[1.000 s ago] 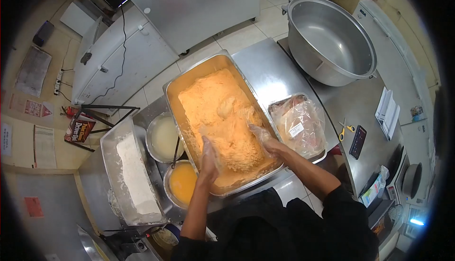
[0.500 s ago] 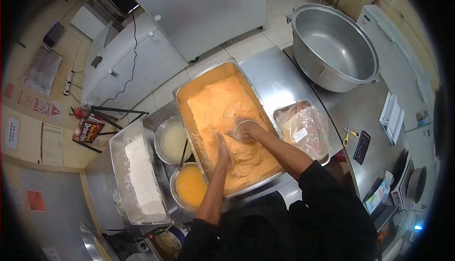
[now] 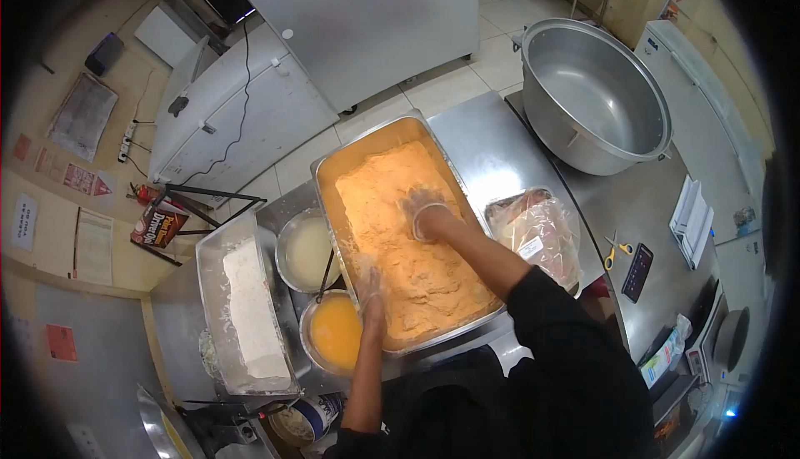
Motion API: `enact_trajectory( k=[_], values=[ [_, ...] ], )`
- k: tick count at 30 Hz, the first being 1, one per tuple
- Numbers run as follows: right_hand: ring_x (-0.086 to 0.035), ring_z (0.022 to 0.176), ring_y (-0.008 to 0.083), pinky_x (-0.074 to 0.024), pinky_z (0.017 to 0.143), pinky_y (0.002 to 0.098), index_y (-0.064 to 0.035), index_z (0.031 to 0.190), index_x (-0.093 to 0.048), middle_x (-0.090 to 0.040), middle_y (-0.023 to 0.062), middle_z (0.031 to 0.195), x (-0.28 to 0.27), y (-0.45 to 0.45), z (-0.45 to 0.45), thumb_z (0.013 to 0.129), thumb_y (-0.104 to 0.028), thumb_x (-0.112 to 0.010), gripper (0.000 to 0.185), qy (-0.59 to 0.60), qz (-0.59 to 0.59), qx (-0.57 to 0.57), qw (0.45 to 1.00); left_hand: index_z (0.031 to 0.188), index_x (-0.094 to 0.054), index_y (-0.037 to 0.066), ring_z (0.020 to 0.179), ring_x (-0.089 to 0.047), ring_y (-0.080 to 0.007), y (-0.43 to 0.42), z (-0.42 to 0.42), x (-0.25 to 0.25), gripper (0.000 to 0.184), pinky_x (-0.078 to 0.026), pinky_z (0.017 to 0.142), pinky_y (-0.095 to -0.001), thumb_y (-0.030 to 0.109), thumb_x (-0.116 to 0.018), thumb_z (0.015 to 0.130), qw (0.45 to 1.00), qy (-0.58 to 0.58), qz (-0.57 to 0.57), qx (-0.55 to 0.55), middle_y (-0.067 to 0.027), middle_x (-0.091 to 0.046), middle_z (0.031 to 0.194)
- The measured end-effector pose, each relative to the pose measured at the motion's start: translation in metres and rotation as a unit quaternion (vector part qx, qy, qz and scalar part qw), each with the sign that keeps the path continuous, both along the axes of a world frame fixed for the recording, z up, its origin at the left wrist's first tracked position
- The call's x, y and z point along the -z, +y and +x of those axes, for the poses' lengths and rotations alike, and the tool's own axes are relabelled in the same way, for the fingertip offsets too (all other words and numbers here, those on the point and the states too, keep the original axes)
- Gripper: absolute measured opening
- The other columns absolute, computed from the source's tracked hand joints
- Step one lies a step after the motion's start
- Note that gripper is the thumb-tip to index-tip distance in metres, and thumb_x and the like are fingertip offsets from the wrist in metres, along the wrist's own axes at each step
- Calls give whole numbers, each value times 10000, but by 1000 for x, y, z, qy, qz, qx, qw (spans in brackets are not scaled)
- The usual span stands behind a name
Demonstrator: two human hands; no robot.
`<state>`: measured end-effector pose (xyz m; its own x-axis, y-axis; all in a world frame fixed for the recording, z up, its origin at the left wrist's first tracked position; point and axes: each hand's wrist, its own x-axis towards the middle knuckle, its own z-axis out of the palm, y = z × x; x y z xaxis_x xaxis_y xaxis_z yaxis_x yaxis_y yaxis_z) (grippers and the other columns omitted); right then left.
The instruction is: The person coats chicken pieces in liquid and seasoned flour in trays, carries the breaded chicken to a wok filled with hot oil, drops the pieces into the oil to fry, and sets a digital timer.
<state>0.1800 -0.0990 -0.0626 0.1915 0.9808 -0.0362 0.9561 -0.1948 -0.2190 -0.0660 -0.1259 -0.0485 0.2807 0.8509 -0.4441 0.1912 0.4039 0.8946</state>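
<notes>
A: Where is the orange mix (image 3: 417,271) being kept?

B: It is being held in a deep metal tray (image 3: 408,130), where it is being spread in a broad, uneven bed.

A: How is the right hand (image 3: 425,214) being placed?

B: It is being laid on the upper middle of the mix, with its fingers being held slightly apart.

A: And the left hand (image 3: 372,290)?

B: That is being held at the mix's left edge, just beside the tray wall. Whether its fingers are being kept together or apart cannot be told through the blur.

A: What is being kept nearby?

B: Left of the tray, pale liquid (image 3: 307,249) and yellow-orange liquid (image 3: 336,334) are being held in bowls; to the right, a clear bag (image 3: 542,246) is being kept.
</notes>
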Motion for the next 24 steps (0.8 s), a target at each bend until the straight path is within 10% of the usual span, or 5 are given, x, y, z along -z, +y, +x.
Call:
enact_trajectory(
  k=[10,13,16,24],
  values=[
    [-679,894,322,-538,800,441,-55,1086,-650,-687,181,971,29,21,35,920,-261,-561,279,-5,-116,-143,983,1487,-354,-20,1394,-359,-257,-13,-8,4,682,-282,1142,-360,452,-497,1015,1000,10,9,10,-162,-376,1526],
    [-665,783,337,-527,718,427,-44,1053,-695,-705,185,973,46,10,40,948,-337,-538,348,253,-28,-97,962,1510,-311,-9,1444,-276,-274,-17,2,-14,711,-220,1171,-368,493,-436,1023,993,105,21,54,-165,-304,1568],
    [-663,915,336,-514,808,406,-72,1110,-692,-699,171,1062,28,-3,35,967,-400,-514,400,177,-122,-69,974,1534,-248,5,1478,-219,-292,-16,9,-18,761,-170,1199,-379,559,-353,1023,954,267,29,135,-165,-242,1601],
    [-527,1271,321,-398,1075,382,-176,1424,-511,-542,153,1404,31,-72,-10,1032,-485,-334,530,338,-206,-35,918,1566,-135,37,1457,-264,-283,-2,46,31,840,-201,1198,-388,649,-264,1005,973,-124,-152,123,-145,-240,1596]
  ],
)
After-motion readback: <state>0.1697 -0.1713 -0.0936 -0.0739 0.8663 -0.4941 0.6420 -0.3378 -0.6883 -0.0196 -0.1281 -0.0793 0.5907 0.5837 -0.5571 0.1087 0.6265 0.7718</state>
